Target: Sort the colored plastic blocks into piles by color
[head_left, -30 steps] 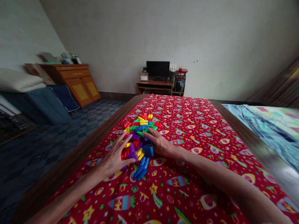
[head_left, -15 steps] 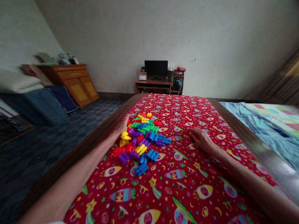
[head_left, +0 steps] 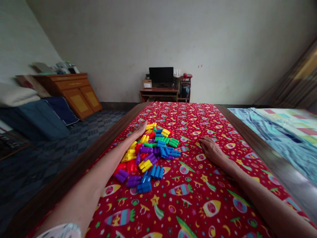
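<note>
A loose heap of plastic building blocks [head_left: 146,155], tube-shaped and coloured red, yellow, green, blue and purple, lies left of centre on a red patterned tablecloth [head_left: 183,211]. Against the heap's far left side is my left hand [head_left: 141,129], stretched out edge-on beside yellow blocks [head_left: 151,126]; its fingertips are partly hard to make out. My right hand [head_left: 210,148] rests palm down on the cloth, right of the heap and apart from it, fingers loosely extended with nothing in them. Nearest me in the heap are blue blocks [head_left: 144,187].
The cloth lies on a table with a dark wooden edge [head_left: 119,127]. Beyond it stands a desk [head_left: 158,89] with a monitor [head_left: 161,76]. A wooden cabinet [head_left: 76,94] is at the left, and a bed with a light blue cover [head_left: 257,132] at the right.
My left hand has moved forward and to the right along the heap, and the blocks beside it have shifted and spread. My right hand stays in about the same place. The view has turned slightly.
</note>
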